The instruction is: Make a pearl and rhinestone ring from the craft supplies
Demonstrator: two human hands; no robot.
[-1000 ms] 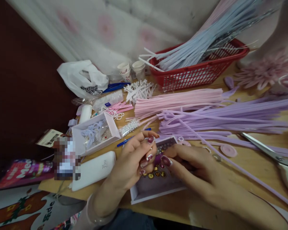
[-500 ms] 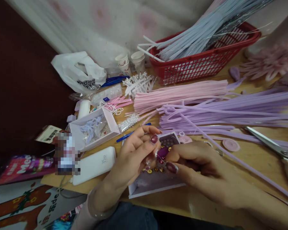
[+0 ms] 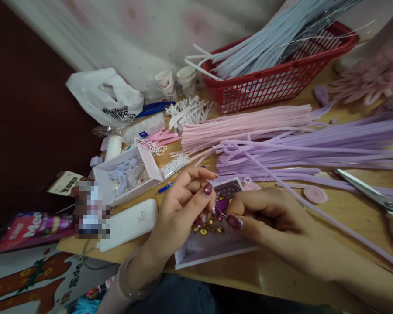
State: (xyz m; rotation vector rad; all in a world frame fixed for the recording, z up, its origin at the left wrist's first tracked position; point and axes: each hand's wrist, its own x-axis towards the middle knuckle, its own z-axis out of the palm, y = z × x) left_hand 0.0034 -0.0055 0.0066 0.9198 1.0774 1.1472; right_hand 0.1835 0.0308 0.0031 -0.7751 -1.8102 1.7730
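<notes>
Lilac box [image 3: 212, 256] sits askew, opening upward

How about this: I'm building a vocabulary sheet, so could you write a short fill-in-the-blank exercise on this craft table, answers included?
1. The basket holding pale blue stems is coloured ____.
2. The bundle of stems lying between the basket and the lilac stems is coloured ____.
3. Of the left hand and the right hand, the one nearer the scissors is the ____.
4. The small piece showing between the two hands is coloured ____.

Missing words: red; pink; right; purple.
</notes>
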